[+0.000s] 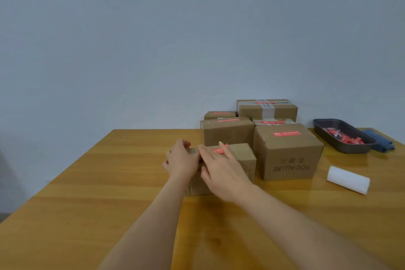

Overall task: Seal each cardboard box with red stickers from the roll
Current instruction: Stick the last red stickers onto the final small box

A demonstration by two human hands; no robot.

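A small cardboard box (243, 160) lies on the wooden table (87, 182) in front of me. My left hand (182, 160) grips its left end, fingers curled over the top edge. My right hand (221, 169) lies flat across the top, straight fingers pressing a red sticker (219, 150) onto the lid. The white sticker roll (348, 179) lies on its side at the right, away from both hands. Behind stand several sealed boxes, among them a large one marked FOCALLURE (287, 153) with a red sticker on top.
A dark tray (341, 147) holding red scraps sits at the back right, with a blue cloth (381, 142) beside it. A plain wall rises behind the table. More stickered boxes (267, 109) are stacked against it.
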